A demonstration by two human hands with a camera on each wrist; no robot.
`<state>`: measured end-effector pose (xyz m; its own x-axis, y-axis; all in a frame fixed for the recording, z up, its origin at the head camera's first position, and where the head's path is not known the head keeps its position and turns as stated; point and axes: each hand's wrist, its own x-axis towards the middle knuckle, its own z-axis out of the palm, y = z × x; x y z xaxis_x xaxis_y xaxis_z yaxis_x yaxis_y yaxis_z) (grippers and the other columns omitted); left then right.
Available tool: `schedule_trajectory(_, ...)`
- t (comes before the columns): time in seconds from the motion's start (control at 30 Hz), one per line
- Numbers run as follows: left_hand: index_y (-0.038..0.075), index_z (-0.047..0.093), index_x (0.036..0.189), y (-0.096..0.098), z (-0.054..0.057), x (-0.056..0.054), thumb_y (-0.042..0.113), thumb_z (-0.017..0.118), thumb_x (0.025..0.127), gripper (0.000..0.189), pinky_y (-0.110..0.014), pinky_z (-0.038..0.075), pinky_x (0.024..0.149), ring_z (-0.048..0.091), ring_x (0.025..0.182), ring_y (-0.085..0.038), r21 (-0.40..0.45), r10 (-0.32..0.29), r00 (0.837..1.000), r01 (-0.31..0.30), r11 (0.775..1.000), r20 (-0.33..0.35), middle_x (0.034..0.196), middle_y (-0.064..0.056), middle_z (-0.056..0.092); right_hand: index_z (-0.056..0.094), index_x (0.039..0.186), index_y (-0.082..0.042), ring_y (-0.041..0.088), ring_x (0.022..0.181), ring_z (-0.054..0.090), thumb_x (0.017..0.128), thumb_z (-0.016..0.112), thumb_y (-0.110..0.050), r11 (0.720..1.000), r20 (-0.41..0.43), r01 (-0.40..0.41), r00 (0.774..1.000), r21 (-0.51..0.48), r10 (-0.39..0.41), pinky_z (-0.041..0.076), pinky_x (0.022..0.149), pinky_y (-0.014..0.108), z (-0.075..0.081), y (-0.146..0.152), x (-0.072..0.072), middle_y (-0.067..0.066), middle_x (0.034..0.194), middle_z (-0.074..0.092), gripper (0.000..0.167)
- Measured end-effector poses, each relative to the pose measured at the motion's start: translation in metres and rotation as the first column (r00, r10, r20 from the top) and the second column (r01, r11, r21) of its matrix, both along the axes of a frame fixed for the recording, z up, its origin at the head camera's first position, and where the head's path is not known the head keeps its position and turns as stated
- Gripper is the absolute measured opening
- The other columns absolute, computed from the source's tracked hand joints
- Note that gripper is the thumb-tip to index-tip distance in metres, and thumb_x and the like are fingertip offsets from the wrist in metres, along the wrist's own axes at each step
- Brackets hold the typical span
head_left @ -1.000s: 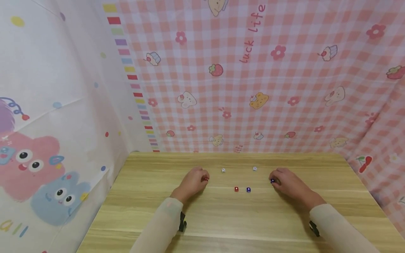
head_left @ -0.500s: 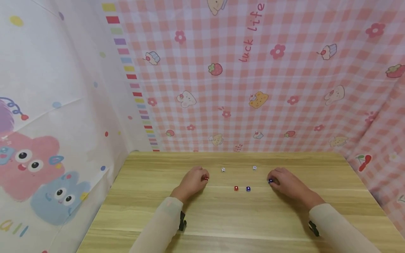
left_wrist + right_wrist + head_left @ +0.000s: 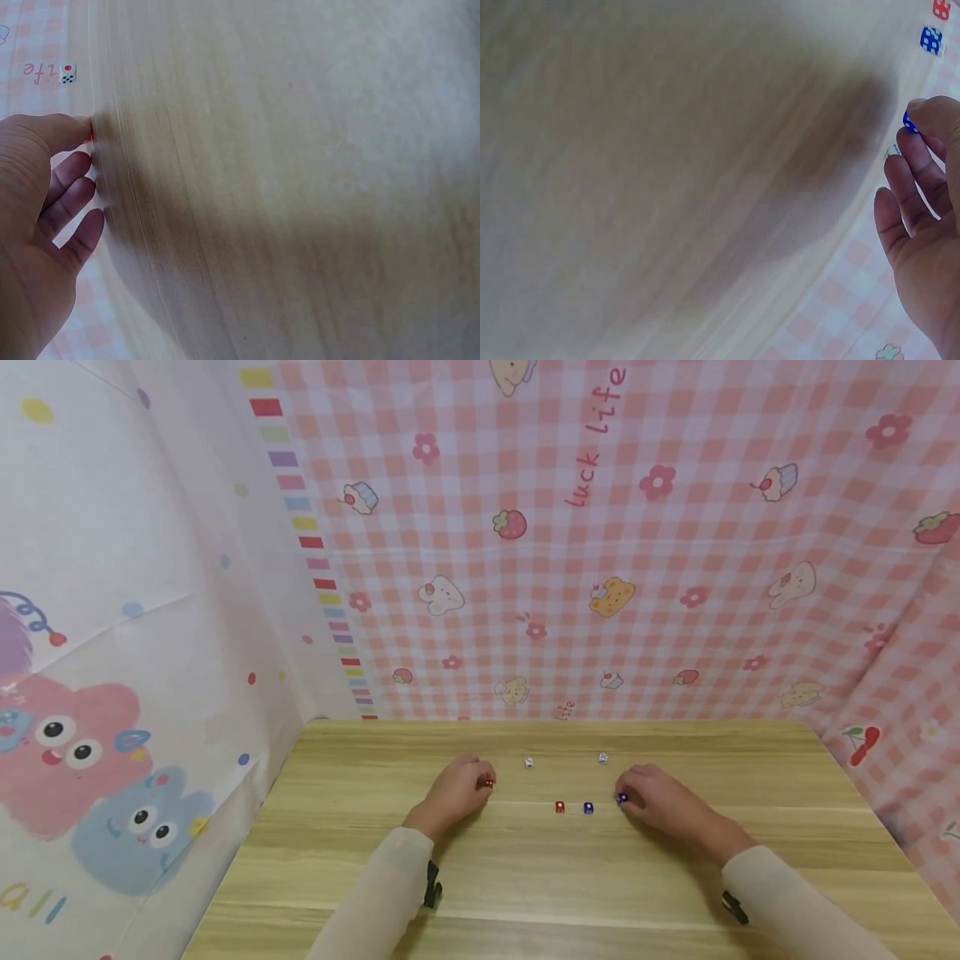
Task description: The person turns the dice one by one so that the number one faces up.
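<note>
Now four dice [image 3: 528, 762] [image 3: 603, 758] [image 3: 559, 807] [image 3: 588, 808] lie between hands [image 3: 453, 792] [image 3: 663, 800] pinching a red die [image 3: 490, 784] and blue die [image 3: 622, 797]

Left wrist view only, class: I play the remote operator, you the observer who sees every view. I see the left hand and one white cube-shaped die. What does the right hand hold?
Observer: The right hand pinches a blue cube-shaped die with white pips.
Operator: Is that the only blue one?
Observer: No, a second blue cube-shaped die sits on the wood-grain table, beside a red cube-shaped die.
Operator: And does my white die have a match?
Observer: Yes, the head view shows two white ones: the left white die and the right white die.
</note>
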<state>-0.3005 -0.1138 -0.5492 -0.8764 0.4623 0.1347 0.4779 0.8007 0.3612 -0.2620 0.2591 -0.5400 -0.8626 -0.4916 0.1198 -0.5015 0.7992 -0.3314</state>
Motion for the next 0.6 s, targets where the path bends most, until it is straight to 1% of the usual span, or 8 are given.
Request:
schedule_trajectory(0.13, 0.018, 0.074, 0.096, -0.0001, -0.0006, 0.0003, 0.013, 0.076, 0.092, 0.006, -0.033, 0.051, 0.080, 0.053, 0.086, -0.013, -0.001, 0.001, 1.000, -0.001, 1.000, 0.002, 0.089, 0.005, 0.060, 0.071, 0.098, -0.017, 0.017, 0.098, 0.059, 0.091, 0.078, -0.013, 1.000, 0.018, -0.010, 1.000, 0.018, 0.010, 0.055, 0.087, 0.044, 0.0007, -0.0054, 0.0037, -0.005, 0.099, 0.065, 0.011)
schedule_trajectory(0.37, 0.018, 0.074, 0.097, 0.0001, 0.0016, 0.0010, 0.015, 0.076, 0.093, 0.006, -0.033, 0.051, 0.080, 0.053, 0.086, -0.013, -0.011, 0.010, 1.000, -0.010, 1.000, 0.015, 0.089, 0.005, 0.060, 0.070, 0.099, -0.016, 0.015, 0.096, 0.057, 0.091, 0.078, -0.013, 0.999, 0.013, -0.022, 1.000, 0.028, 0.022, 0.054, 0.086, 0.041, 0.0018, -0.0097, 0.0078, -0.006, 0.097, 0.063, 0.011)
schedule_trajectory(0.6, 0.017, 0.074, 0.098, 0.0005, 0.0033, 0.0021, 0.014, 0.076, 0.093, 0.006, -0.034, 0.051, 0.082, 0.055, 0.088, -0.014, -0.005, 0.011, 1.000, -0.011, 1.000, 0.025, 0.091, 0.004, 0.061, 0.070, 0.100, -0.017, 0.014, 0.096, 0.056, 0.091, 0.078, -0.014, 0.999, 0.016, -0.039, 0.999, 0.029, 0.039, 0.055, 0.086, 0.040, -0.0004, -0.0110, 0.0089, -0.007, 0.099, 0.063, 0.013)
